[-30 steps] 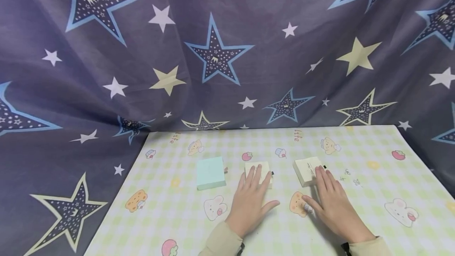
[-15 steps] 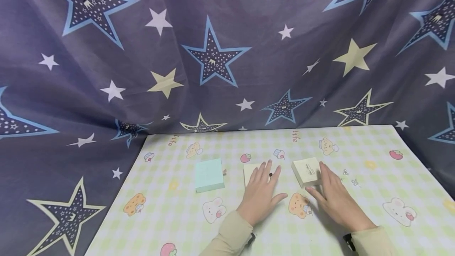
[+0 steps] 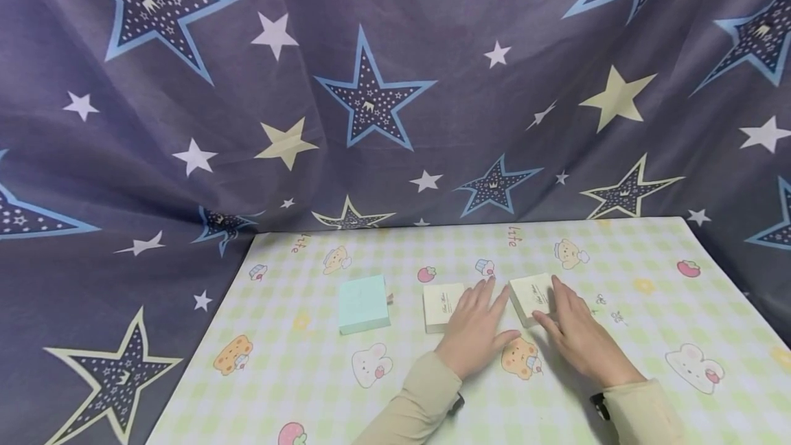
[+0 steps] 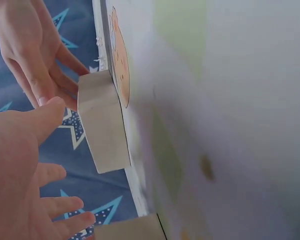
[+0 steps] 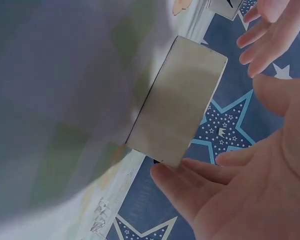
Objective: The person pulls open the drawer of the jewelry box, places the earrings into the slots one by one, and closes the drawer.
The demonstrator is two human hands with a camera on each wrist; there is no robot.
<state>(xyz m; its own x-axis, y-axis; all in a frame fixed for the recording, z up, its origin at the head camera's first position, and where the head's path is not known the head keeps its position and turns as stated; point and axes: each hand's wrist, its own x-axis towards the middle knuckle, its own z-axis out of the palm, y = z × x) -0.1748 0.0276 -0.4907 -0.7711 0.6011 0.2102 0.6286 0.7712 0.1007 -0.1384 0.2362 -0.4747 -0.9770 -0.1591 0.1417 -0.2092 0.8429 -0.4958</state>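
Two small cream boxes with printed lids lie on the table, the right-hand box (image 3: 530,294) and the middle box (image 3: 437,307). My right hand (image 3: 583,342) has its fingers along the right side of the right-hand box, while its thumb hovers near the front edge. In the right wrist view those fingers (image 5: 177,187) reach the end of that box (image 5: 177,100). My left hand (image 3: 476,332), palm down with fingers extended, overlaps the right side of the middle box. Its fingertips point toward the left edge of the right-hand box.
A mint-green box (image 3: 364,304) with a brownish ribbon tab (image 3: 390,299) lies to the left of the cream boxes. A checked, cartoon-printed cloth (image 3: 247,404) covers the table. Behind it hangs a dark curtain with stars (image 3: 383,177).
My left hand has slid right off the top of the middle box toward the right-hand box, uncovering the middle box's print. My right hand has drawn off the right-hand box's lid to its side.
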